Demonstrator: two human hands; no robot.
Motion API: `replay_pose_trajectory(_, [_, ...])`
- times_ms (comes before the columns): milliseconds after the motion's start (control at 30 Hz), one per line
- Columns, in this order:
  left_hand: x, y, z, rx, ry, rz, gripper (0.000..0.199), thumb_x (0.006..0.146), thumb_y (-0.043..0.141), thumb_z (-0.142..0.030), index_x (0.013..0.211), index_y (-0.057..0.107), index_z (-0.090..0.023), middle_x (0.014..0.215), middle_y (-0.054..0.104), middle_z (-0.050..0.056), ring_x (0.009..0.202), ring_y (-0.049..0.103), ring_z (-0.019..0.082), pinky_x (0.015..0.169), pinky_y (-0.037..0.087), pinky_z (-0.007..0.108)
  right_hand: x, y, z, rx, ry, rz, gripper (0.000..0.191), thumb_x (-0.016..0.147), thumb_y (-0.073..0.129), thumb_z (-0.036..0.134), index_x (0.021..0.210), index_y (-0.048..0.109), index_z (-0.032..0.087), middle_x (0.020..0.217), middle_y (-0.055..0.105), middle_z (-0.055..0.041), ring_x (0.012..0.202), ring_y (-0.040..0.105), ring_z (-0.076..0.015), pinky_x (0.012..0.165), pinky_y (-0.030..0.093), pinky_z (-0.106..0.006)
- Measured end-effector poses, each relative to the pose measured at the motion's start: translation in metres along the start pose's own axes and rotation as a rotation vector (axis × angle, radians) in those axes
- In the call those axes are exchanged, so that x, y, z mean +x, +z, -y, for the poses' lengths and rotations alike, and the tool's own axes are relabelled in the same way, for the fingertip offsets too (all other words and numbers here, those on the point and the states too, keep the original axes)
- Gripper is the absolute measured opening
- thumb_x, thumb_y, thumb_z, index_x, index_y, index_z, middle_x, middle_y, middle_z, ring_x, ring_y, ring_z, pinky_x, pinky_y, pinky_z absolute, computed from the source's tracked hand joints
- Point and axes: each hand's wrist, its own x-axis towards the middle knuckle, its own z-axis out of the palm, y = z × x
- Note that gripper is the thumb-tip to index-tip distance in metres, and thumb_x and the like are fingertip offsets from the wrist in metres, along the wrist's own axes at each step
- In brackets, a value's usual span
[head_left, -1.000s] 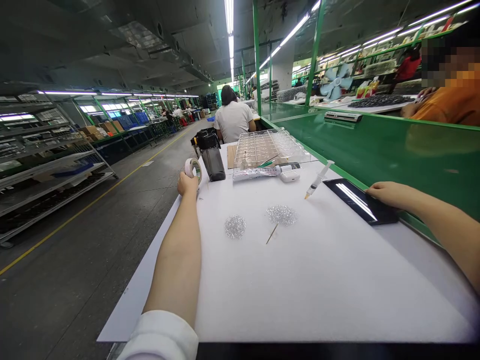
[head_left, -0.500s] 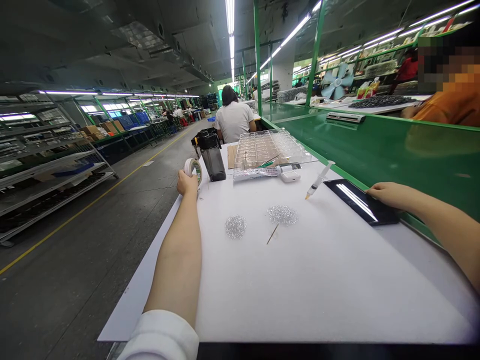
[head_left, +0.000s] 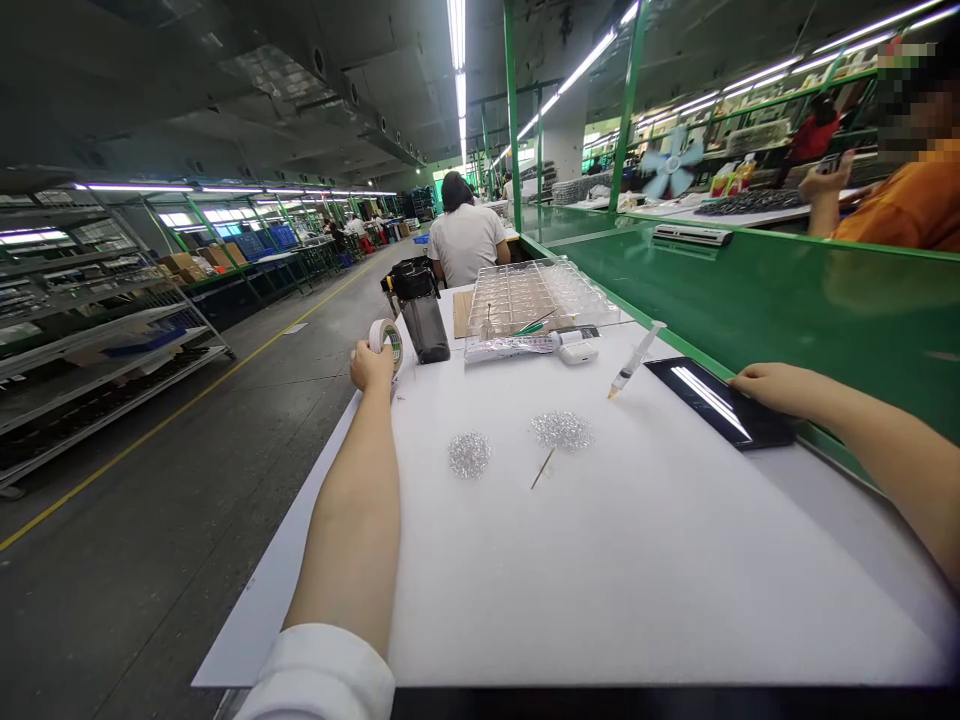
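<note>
My left hand (head_left: 371, 367) is closed around a roll of tape (head_left: 396, 343) standing at the left edge of the white tabletop (head_left: 600, 580). On the right, my right hand (head_left: 763, 384) grips the outer edge of a black phone (head_left: 716, 402) with a glossy screen; some of its fingers are hidden. Two piles of small clear glittering pieces lie mid-table, a round left pile (head_left: 469, 455) and a wider right pile (head_left: 562, 430). A thin stick (head_left: 543, 468) lies just below the wider one. A syringe (head_left: 636, 362) with an orange tip rests left of the phone.
Toward the back stand a dark bottle (head_left: 426, 320), clear plastic trays (head_left: 536, 290), a white tube (head_left: 514, 347) and a small white case (head_left: 578, 353). A green ledge (head_left: 750, 290) borders the right side. One person (head_left: 469, 235) sits ahead; another in orange (head_left: 907, 205) is at right.
Both my hands stay where they were, on the tape and the phone. The view has shifted very slightly. At right, the person in orange now has a hand raised.
</note>
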Motion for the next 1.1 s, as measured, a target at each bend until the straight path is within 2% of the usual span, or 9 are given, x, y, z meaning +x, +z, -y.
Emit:
replay_pose_trajectory(133, [-0.002,-0.004,-0.002,0.038,-0.019,0.081,0.031,0.109,0.080,-0.021,0.139,0.070,-0.023,0.157,0.080,0.022,0.152,0.076,0.040,0.128,0.061,0.051,-0.007,-0.003,0.005,0.011,0.011,0.039,0.029,0.110,0.061,0.033,0.081,0.061,0.027,0.083,0.069,-0.0104,0.076,0.066,-0.0285,0.063,0.052,-0.036])
replay_pose_trajectory(233, [-0.002,-0.004,-0.001,0.073,-0.030,0.132,0.033,0.106,0.084,-0.017,0.137,0.072,-0.022,0.152,0.082,0.023,0.148,0.079,0.043,0.124,0.064,0.052,-0.007,-0.003,0.006,0.010,0.022,0.019,0.029,0.107,0.064,0.031,0.079,0.059,0.027,0.081,0.067,-0.0095,0.076,0.068,-0.0293,0.064,0.053,-0.037])
replay_pose_trajectory(367, [-0.003,-0.003,-0.002,0.054,-0.015,0.063,0.034,0.106,0.083,-0.016,0.137,0.073,-0.027,0.146,0.084,0.018,0.144,0.081,0.042,0.122,0.066,0.053,-0.007,-0.005,0.006,0.010,0.000,0.039,0.028,0.105,0.065,0.030,0.078,0.060,0.026,0.084,0.071,-0.0111,0.079,0.070,-0.0299,0.065,0.055,-0.037])
replay_pose_trajectory(467, [-0.003,-0.003,-0.002,0.006,0.010,0.008,0.036,0.111,0.077,-0.018,0.146,0.070,-0.027,0.155,0.082,0.016,0.149,0.079,0.038,0.127,0.063,0.052,-0.009,-0.006,0.007,0.000,-0.003,0.048,0.028,0.107,0.062,0.031,0.079,0.061,0.026,0.084,0.071,-0.0119,0.078,0.069,-0.0291,0.064,0.053,-0.036])
replay_pose_trajectory(567, [-0.001,-0.002,0.001,0.011,-0.013,0.023,0.040,0.110,0.081,-0.019,0.147,0.069,-0.026,0.159,0.080,0.018,0.151,0.078,0.039,0.127,0.063,0.051,-0.011,-0.006,0.008,-0.007,-0.004,0.043,0.032,0.110,0.057,0.032,0.079,0.061,0.026,0.083,0.071,-0.0119,0.077,0.069,-0.0282,0.063,0.053,-0.036])
replay_pose_trajectory(700, [0.002,0.000,0.004,0.033,-0.064,0.066,0.040,0.104,0.085,-0.013,0.139,0.073,-0.028,0.147,0.084,0.016,0.143,0.082,0.040,0.122,0.066,0.050,-0.010,-0.004,0.010,-0.026,0.011,0.022,0.034,0.110,0.057,0.032,0.077,0.061,0.026,0.081,0.069,-0.0104,0.076,0.068,-0.0277,0.061,0.052,-0.035])
replay_pose_trajectory(867, [0.005,0.002,0.003,-0.011,0.016,-0.033,0.036,0.109,0.081,-0.020,0.142,0.070,-0.031,0.146,0.086,0.012,0.142,0.082,0.037,0.122,0.066,0.050,-0.011,-0.003,0.011,-0.027,0.004,0.018,0.033,0.111,0.058,0.031,0.079,0.062,0.026,0.082,0.070,-0.0097,0.078,0.070,-0.0272,0.058,0.052,-0.034])
replay_pose_trajectory(967, [0.007,0.005,0.005,0.000,0.000,0.000,0.046,0.106,0.085,-0.024,0.148,0.068,-0.029,0.148,0.084,0.015,0.142,0.082,0.040,0.120,0.066,0.050,-0.013,-0.004,0.011,-0.028,0.012,0.020,0.034,0.114,0.056,0.030,0.081,0.062,0.026,0.082,0.069,-0.0095,0.078,0.069,-0.0268,0.058,0.052,-0.033])
replay_pose_trajectory(1100, [0.010,0.009,0.009,0.029,-0.067,0.078,0.058,0.101,0.088,-0.020,0.154,0.066,-0.026,0.144,0.085,0.020,0.138,0.084,0.044,0.117,0.068,0.054,-0.016,-0.005,0.013,-0.032,0.019,0.022,0.034,0.114,0.056,0.030,0.081,0.061,0.025,0.085,0.071,-0.0101,0.077,0.068,-0.0261,0.058,0.052,-0.033])
